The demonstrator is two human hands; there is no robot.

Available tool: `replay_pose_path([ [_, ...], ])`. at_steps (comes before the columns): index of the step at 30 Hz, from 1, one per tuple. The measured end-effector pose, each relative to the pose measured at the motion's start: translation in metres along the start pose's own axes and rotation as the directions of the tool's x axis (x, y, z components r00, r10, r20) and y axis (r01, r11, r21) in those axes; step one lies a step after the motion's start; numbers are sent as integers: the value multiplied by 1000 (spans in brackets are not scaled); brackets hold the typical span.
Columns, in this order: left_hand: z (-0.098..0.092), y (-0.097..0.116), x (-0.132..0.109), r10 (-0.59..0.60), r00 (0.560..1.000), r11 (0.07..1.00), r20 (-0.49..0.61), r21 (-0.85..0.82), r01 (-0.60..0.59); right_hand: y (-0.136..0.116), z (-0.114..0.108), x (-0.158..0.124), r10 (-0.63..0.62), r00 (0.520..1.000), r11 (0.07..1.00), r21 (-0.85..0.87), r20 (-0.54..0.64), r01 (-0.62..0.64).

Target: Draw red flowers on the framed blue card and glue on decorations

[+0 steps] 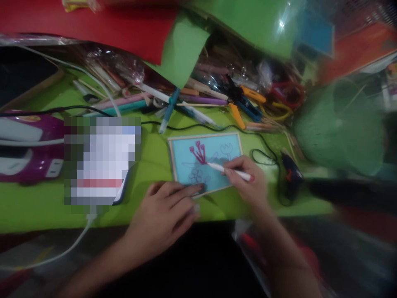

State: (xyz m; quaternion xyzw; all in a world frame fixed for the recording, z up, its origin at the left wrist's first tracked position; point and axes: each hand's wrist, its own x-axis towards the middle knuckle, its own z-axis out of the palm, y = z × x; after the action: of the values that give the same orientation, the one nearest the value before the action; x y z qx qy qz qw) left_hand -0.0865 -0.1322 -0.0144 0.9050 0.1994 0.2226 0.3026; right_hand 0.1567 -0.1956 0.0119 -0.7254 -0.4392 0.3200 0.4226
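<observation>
Though slim, a rounded pen over a wood-edged rectangular panel.

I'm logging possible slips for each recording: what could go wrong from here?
The marker in the right hand has its tip at the base of the red stems, so a small slip might leave a stray line on the blue panel. The left hand has fingertips at the panel's lower edge, close to an outlined flower; sliding them could shift the panel or perhaps smudge those lines.
</observation>
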Motion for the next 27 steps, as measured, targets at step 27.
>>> replay_pose_path([
  [27, 0, -1, -1, -2, 1000, 1000, 27, 0, 2, 4, 0, 0, 46, 995, 999, 21, -93, -44],
])
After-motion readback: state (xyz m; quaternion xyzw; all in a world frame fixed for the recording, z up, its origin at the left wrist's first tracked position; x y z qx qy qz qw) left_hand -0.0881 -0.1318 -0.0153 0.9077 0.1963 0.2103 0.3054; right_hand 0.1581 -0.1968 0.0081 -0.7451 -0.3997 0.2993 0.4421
